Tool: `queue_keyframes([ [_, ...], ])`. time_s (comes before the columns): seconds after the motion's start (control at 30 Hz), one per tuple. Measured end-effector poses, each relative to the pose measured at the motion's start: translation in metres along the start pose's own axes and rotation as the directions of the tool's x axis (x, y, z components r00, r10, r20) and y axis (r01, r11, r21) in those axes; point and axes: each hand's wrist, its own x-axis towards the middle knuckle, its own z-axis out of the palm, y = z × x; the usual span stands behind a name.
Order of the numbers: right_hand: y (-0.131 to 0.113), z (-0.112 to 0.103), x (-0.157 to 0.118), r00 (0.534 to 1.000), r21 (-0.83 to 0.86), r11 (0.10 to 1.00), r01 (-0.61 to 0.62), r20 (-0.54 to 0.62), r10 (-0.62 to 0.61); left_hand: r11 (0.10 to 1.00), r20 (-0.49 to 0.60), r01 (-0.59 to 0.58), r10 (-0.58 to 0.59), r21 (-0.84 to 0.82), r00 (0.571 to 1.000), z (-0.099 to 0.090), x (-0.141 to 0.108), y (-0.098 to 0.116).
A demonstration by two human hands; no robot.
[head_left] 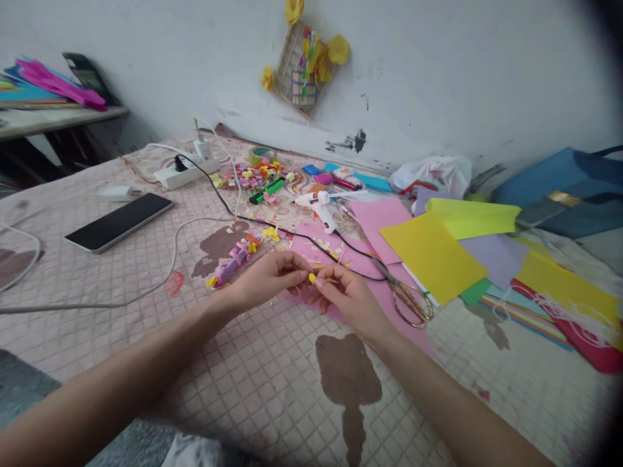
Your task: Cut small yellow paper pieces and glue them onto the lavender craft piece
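Both hands meet over the front of a pink paper sheet [413, 334]. A small yellow piece of paper [312, 278] is pinched between the fingertips of my left hand [272, 279] and my right hand [348, 298]. Its exact shape is too small to make out. Left of my left hand lies a purple strip [232, 264] decorated with little yellow, pink and orange paper pieces. Gold-handled scissors [411, 303] rest to the right of my right hand. Beyond my hands is a white glue gun [321, 209], its black cord running across the table.
A black-screened phone [121, 220] and a white power strip [187, 172] with cables are at left. Small paper flowers [250, 175], a green cutter [267, 191] and tape [263, 154] lie at the back. Coloured sheets [433, 253] and a blue bag [564, 188] are at right.
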Motion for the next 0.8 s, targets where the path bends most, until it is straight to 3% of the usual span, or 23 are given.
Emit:
queue_keyframes([
  [0.07,0.0,-0.001,0.001,1.0,-0.034,0.999,0.012,0.003,-0.012,0.998,0.0,-0.053,0.053,0.044,0.999,0.0,-0.001,0.001],
  [0.17,0.0,-0.009,0.002,0.993,-0.181,0.981,0.069,-0.083,-0.085,0.99,-0.097,-0.103,0.112,0.093,0.989,-0.002,-0.002,0.002],
  [0.23,-0.002,-0.012,0.002,0.983,-0.298,0.95,0.09,-0.124,-0.132,0.989,-0.157,-0.088,0.106,0.118,0.982,-0.002,-0.002,0.001],
  [0.33,-0.003,-0.011,0.001,0.959,-0.471,0.868,0.154,-0.139,-0.246,0.993,-0.108,-0.027,0.039,0.117,0.993,0.001,-0.002,-0.001],
  [0.43,-0.001,-0.004,-0.002,0.913,-0.626,0.737,0.255,-0.094,-0.396,0.997,-0.044,0.005,-0.001,0.083,0.999,0.006,-0.002,-0.002],
  [0.57,0.003,0.0,-0.005,0.85,-0.743,0.566,0.357,0.006,-0.527,0.999,-0.057,0.039,-0.038,0.016,0.998,0.009,-0.003,-0.001],
  [0.7,0.005,0.0,-0.006,0.808,-0.809,0.432,0.399,0.086,-0.583,0.997,-0.049,0.068,-0.07,-0.044,0.996,0.007,-0.003,-0.001],
  [0.8,0.005,0.001,-0.006,0.797,-0.824,0.401,0.401,0.098,-0.596,0.995,-0.055,0.078,-0.082,-0.069,0.995,0.006,-0.002,-0.003],
])
